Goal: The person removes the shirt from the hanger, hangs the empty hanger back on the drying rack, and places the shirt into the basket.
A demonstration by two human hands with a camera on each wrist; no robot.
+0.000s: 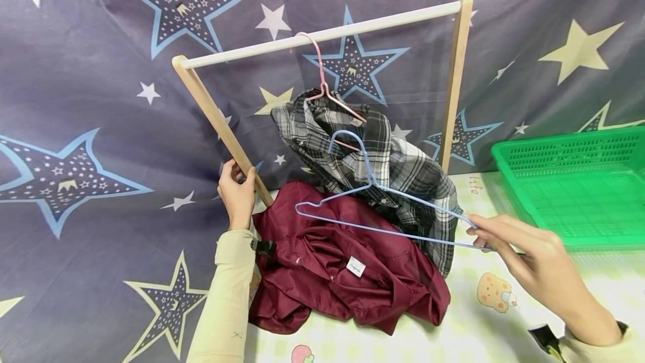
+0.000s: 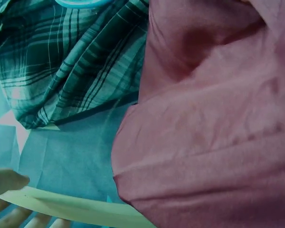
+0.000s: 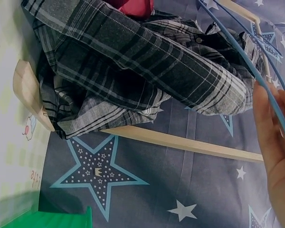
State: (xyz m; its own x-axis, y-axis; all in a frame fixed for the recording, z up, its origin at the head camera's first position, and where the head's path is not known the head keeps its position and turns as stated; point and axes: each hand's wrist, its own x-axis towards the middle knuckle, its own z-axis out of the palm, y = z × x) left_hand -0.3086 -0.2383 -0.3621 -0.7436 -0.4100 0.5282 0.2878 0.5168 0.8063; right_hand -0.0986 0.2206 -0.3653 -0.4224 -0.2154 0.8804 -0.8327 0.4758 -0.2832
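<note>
My left hand (image 1: 237, 195) grips the left wooden post (image 1: 215, 119) of a small clothes rack low down. With thumb and fingers, my right hand (image 1: 534, 256) pinches one end of a light blue clothes hanger (image 1: 372, 177), held in the air with its hook upward. Below it a maroon shirt (image 1: 302, 251) lies spread on the table, its white label facing up. A grey plaid shirt (image 1: 418, 167) hangs behind from a pink hanger (image 1: 320, 66) hooked on the rack's white rail (image 1: 383, 23). In the left wrist view the maroon cloth (image 2: 204, 128) fills the right side.
A green plastic basket (image 1: 529, 195) stands at the right on the pale checked tablecloth (image 1: 453, 318). Behind the rack hangs a dark curtain (image 1: 101, 94) printed with stars. The rack's right post (image 1: 456, 71) rises beyond the plaid shirt.
</note>
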